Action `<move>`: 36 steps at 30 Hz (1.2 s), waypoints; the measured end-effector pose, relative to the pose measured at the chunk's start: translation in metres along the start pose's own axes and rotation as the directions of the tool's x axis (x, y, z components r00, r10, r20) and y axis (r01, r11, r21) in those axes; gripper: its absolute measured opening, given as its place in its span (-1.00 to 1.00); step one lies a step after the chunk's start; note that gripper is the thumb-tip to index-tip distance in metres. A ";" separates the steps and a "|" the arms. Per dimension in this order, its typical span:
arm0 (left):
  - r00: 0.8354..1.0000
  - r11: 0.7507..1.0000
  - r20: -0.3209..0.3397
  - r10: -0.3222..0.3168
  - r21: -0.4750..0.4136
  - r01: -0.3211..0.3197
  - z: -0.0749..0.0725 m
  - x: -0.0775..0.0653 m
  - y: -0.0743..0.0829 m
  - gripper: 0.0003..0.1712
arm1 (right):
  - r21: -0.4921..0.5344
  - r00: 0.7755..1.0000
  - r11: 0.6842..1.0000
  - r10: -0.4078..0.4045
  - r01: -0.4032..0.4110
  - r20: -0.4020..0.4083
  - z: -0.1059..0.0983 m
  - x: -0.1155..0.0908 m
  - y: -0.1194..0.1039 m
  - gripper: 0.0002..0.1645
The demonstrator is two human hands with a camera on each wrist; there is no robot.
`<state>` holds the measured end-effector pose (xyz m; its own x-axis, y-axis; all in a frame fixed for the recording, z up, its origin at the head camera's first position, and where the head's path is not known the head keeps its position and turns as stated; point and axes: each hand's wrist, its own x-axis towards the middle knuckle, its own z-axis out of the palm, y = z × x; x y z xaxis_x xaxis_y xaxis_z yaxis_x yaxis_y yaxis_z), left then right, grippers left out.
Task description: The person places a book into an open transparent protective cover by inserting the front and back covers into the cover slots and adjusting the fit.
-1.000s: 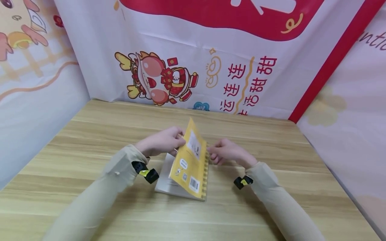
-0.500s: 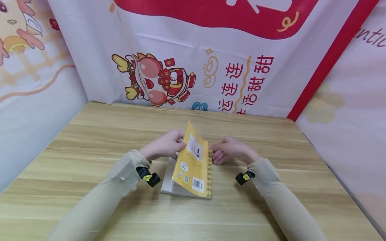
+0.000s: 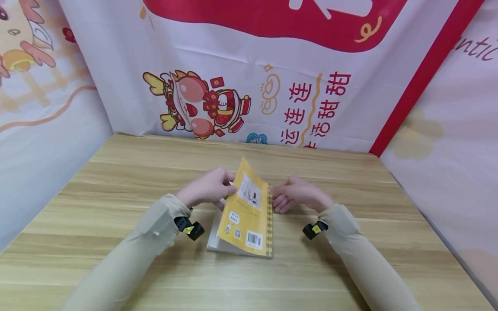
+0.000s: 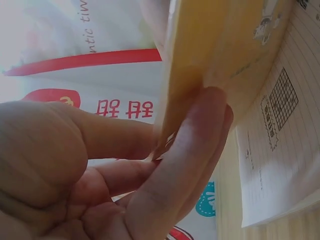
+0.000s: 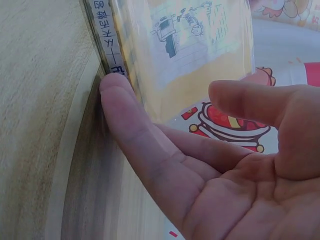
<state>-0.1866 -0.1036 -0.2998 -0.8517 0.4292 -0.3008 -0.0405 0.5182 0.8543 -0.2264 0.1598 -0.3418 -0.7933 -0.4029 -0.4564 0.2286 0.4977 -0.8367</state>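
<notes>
A book with a yellow cover [image 3: 249, 211] lies on the wooden table, its cover lifted at an angle above the white pages [image 3: 215, 235]. The cover carries a small drawing and a barcode. My left hand [image 3: 208, 188] pinches the raised cover by its far free corner, the thumb on one side and fingers on the other, as the left wrist view shows with printed pages [image 4: 280, 150] below. At the spine [image 5: 107, 37], a fingertip of my right hand [image 3: 297, 194] touches the book. The right thumb [image 5: 250, 100] stands apart from the cover.
Around the book the wooden tabletop [image 3: 330, 268] extends on every side. A white cloth [image 3: 229, 47] with red print and a cartoon figure hangs at the back. More printed cloth [image 3: 447, 129] hangs at the right, and likewise at the left.
The book has shifted slightly to the right in the head view, and its lifted cover leans a little lower to the left. Both hands keep their places on the book.
</notes>
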 end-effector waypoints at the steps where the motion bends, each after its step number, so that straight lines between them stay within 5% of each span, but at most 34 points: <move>1: 1.000 1.000 -0.005 0.001 0.013 0.000 0.000 0.000 0.000 -0.66 | -0.004 1.000 1.000 0.000 0.000 -0.001 0.000 0.000 0.000 -0.57; 22: 0.996 0.963 -0.081 -0.042 0.260 0.062 -0.003 0.004 -0.007 -0.88 | -0.082 0.999 0.997 -0.004 0.002 -0.033 0.003 0.003 0.003 -0.59; 36: 0.988 0.937 -0.114 -0.100 0.325 0.132 -0.005 0.004 -0.012 -0.90 | -0.110 0.999 0.994 -0.005 0.000 -0.051 0.006 0.004 0.001 -0.62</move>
<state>-0.1924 -0.1113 -0.3089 -0.8973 0.2880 -0.3345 0.0190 0.7823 0.6226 -0.2258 0.1540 -0.3466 -0.8224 -0.3657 -0.4358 0.1654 0.5792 -0.7982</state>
